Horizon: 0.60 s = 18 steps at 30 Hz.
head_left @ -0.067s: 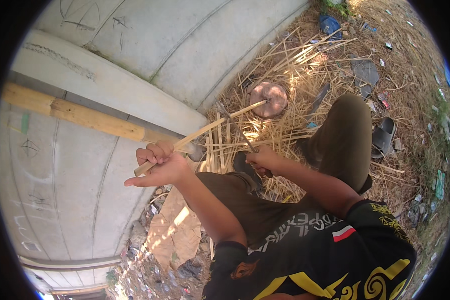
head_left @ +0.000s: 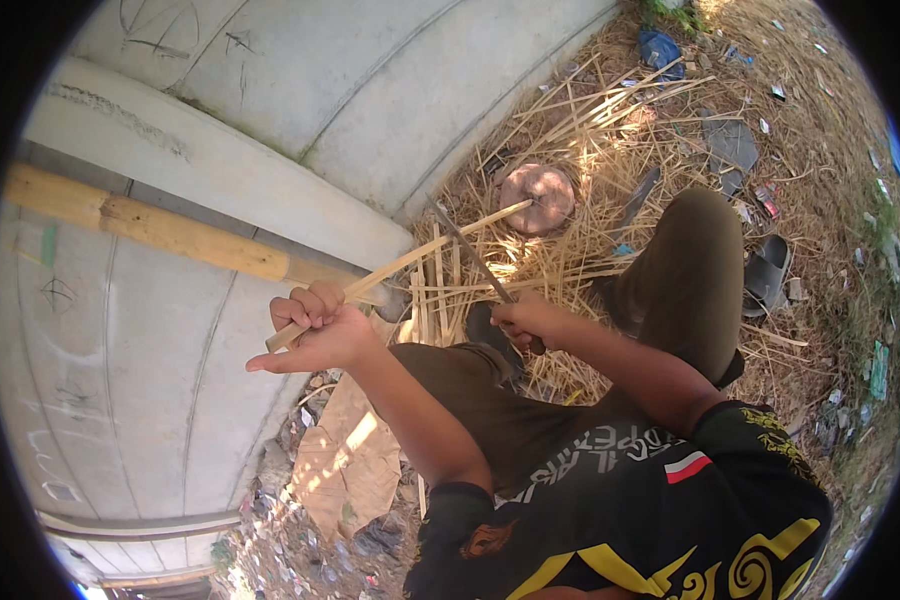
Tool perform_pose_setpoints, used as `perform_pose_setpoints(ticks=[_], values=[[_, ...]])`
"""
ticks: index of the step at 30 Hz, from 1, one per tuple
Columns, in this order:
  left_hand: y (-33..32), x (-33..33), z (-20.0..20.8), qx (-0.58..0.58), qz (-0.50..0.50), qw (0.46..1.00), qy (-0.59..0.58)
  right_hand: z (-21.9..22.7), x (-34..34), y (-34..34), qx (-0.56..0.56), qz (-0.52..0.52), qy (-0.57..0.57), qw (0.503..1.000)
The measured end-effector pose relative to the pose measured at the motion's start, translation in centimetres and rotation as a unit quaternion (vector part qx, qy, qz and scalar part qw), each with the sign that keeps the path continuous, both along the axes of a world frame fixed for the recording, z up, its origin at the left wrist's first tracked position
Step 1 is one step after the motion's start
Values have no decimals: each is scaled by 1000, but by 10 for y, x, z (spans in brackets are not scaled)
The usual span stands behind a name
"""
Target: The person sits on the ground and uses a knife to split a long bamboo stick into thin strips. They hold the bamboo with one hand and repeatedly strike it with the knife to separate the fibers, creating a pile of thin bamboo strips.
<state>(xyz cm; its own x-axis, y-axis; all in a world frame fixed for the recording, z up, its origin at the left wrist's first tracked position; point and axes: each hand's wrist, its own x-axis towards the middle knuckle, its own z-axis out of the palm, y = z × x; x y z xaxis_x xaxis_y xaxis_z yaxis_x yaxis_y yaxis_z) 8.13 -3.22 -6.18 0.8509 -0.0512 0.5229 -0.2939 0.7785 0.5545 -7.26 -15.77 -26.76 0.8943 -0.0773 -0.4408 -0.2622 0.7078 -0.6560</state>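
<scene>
My left hand (head_left: 322, 328) is closed round the near end of a pale bamboo strip (head_left: 400, 264), palm turned up and thumb sticking out to the left. The strip slants away to the right, its far tip against a round wooden block (head_left: 542, 198) on the ground. My right hand (head_left: 530, 322) grips the handle of a long, dark-bladed knife (head_left: 478, 262). Its blade points up and to the left and crosses the strip about midway between my left hand and the block. Whether the edge presses into the strip, I cannot tell.
Split bamboo strips (head_left: 610, 110) and shavings litter the ground around the block. Along the left runs a concrete wall (head_left: 280, 90) with a bamboo pole (head_left: 190, 238) beside it. A grey sandal (head_left: 767, 275) lies right of my knee; flattened cardboard (head_left: 345, 460) lies below my left arm.
The knife has shifted very slightly, its tip a little further left. My left hand and the strip have stayed almost in place.
</scene>
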Motion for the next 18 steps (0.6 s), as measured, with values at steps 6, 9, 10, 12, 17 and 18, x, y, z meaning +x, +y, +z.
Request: perform_pose_setpoints(ticks=[6,9,10,12,17,18], values=[[15,10,2,-3,30,998,51,2,4,6,-228,15,51,972],[26,22,2,-5,33,999,39,-9,4,13,-505,-13,80,859],[28,26,1,8,64,998,18,-10,4,12,-504,-14,78,860],[30,30,-2,24,108,994,-1,-11,3,11,-519,-11,84,850],[42,25,6,123,115,984,-54,27,-8,22,-610,-75,-2,789],[44,23,8,126,106,985,-54,36,-11,24,-620,-92,-54,777]])
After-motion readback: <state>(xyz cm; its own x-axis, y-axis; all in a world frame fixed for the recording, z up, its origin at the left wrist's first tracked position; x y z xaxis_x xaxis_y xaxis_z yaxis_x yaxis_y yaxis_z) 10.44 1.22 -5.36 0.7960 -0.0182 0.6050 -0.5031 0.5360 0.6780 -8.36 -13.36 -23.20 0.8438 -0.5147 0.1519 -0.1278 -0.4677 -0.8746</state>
